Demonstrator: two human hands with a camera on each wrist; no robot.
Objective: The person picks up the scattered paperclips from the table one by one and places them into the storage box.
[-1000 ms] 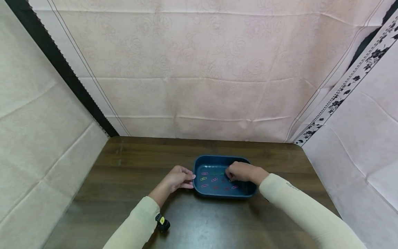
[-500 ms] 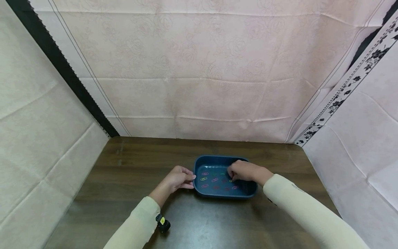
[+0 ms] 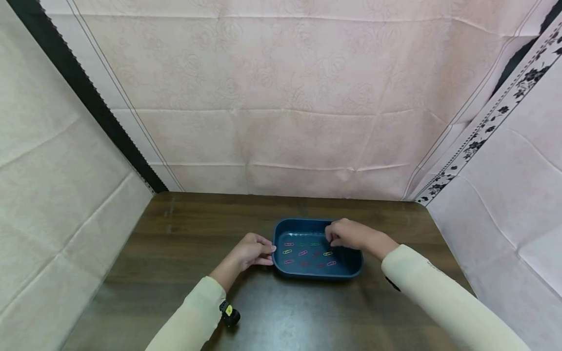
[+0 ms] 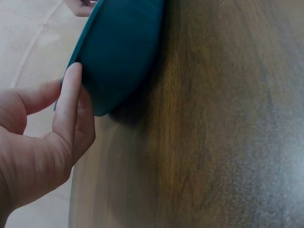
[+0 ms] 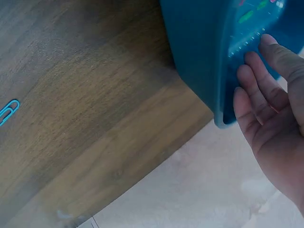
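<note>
A dark blue rectangular tray (image 3: 318, 277) sits on the wooden table with several coloured paper clips spread over its floor. My left hand (image 3: 254, 251) pinches the tray's left rim, thumb and fingers on either side of the wall in the left wrist view. Over the tray's right half, near the back, is my right hand (image 3: 351, 233), its fingers bent and pointing down. A yellow paper clip (image 3: 328, 253) lies just below these fingertips. In the right wrist view the fingers (image 5: 254, 78) reach inside the wall, with a gap to the thumb and nothing seen between them.
A light blue paper clip (image 5: 8, 113) lies on the table outside the tray in the right wrist view. Pale patterned cloth (image 3: 281, 122) hangs behind the wooden table (image 3: 197, 234) and along both sides. A black device (image 3: 230, 314) is strapped at the left wrist.
My right hand has drawn back and to the right inside the tray, uncovering the yellow paper clip that its fingers were touching. The left hand and tray stay in place.
</note>
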